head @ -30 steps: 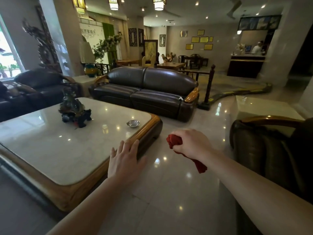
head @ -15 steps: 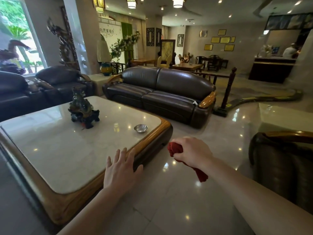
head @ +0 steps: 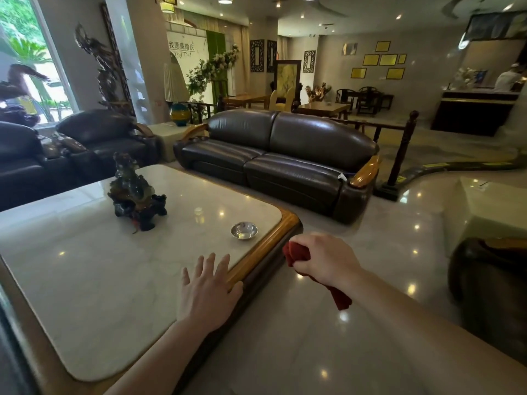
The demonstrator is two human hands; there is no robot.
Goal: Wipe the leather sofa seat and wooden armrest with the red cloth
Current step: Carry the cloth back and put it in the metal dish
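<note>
A dark leather two-seat sofa [head: 285, 155] stands across the room, its wooden armrest [head: 366, 170] at the right end. My right hand [head: 328, 260] is closed around a bunched red cloth [head: 296, 253], whose tail hangs below the wrist, in the air above the shiny floor. My left hand [head: 206, 292] hovers with fingers spread over the near corner of the marble table, holding nothing. Both hands are well short of the sofa.
A large marble-topped coffee table [head: 265, 246] with a wood rim fills the left, carrying a dark figurine [head: 134, 195] and a small metal dish [head: 243, 230]. Dark armchairs [head: 99, 138] sit far left. Another leather seat [head: 490, 280] and a stone side table [head: 484, 206] stand right.
The view has swung left and moved forward, so the sofa appears nearer and more central. Both hands keep their poses, the right still gripping the cloth.
</note>
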